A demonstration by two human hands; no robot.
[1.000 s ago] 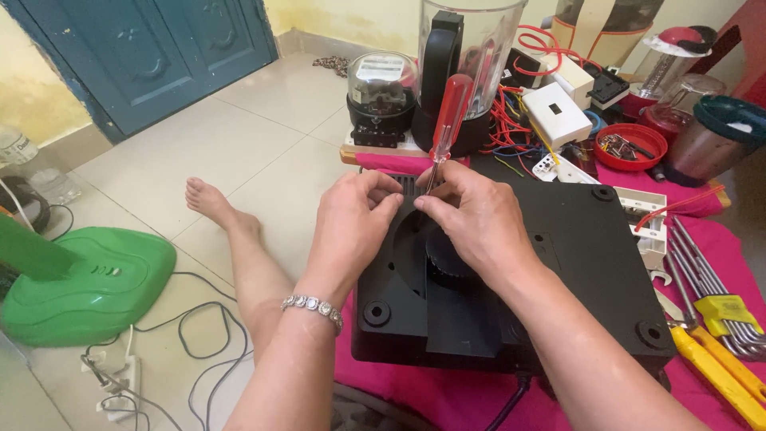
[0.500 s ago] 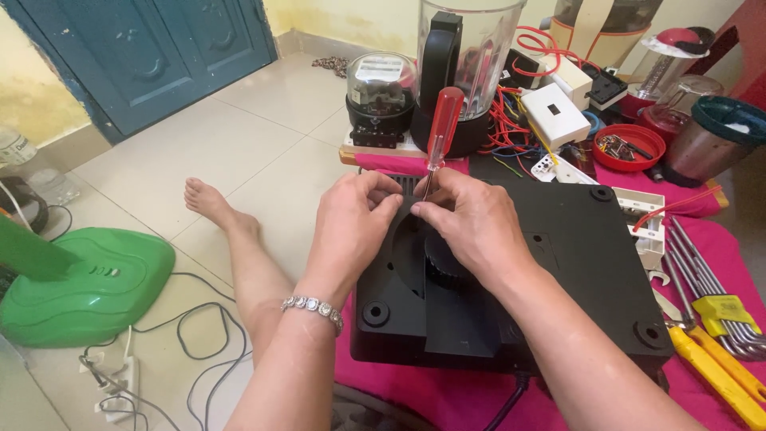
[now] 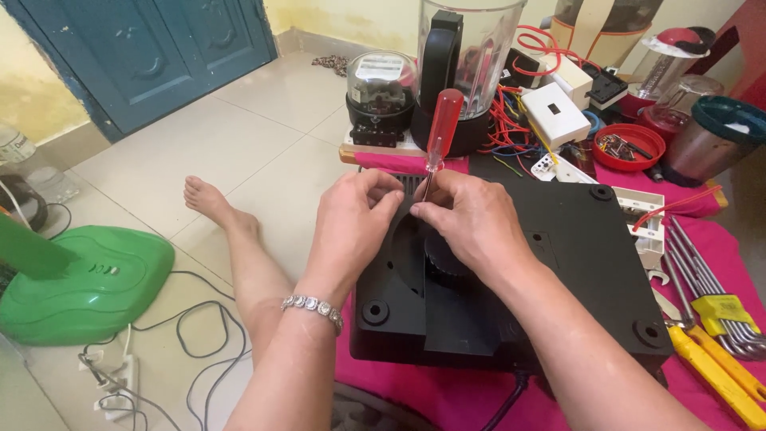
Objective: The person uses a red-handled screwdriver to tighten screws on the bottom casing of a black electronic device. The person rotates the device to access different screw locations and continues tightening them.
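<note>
The left hand [image 3: 355, 223] and right hand [image 3: 471, 219] meet over the far edge of a black appliance [image 3: 558, 263] lying bottom-up on a pink cloth [image 3: 447, 395]. The right hand pinches the shaft of a screwdriver [image 3: 441, 132] just below its red handle; the tool stands nearly upright, handle tipped toward 12 o'clock, tip hidden behind the fingers. The left hand curls in from 9 o'clock, fingertips bent and touching the right hand's fingers at the shaft; whether it grips the shaft or only steadies it, I cannot tell. A bracelet [image 3: 313, 306] circles the left wrist.

Under the right palm sits a round black hub [image 3: 443, 267] in the appliance's base. Round feet mark the corners.

At 12 o'clock from the hands stands a blender [image 3: 463, 72], with a domed meter [image 3: 381, 92] just beside it at 11. At 1 o'clock lie red wires [image 3: 511, 120], a white box [image 3: 554, 112] and a red bowl [image 3: 629, 145]. At 3 to 4 o'clock a set of hex keys [image 3: 702, 271] and a yellow tool [image 3: 714, 375] rest on the cloth. At 9 o'clock, well apart, a bare foot [image 3: 209, 201] rests on the tiled floor [image 3: 239, 128], and a green base [image 3: 84, 283] with cables [image 3: 191, 343] lies at 8.
</note>
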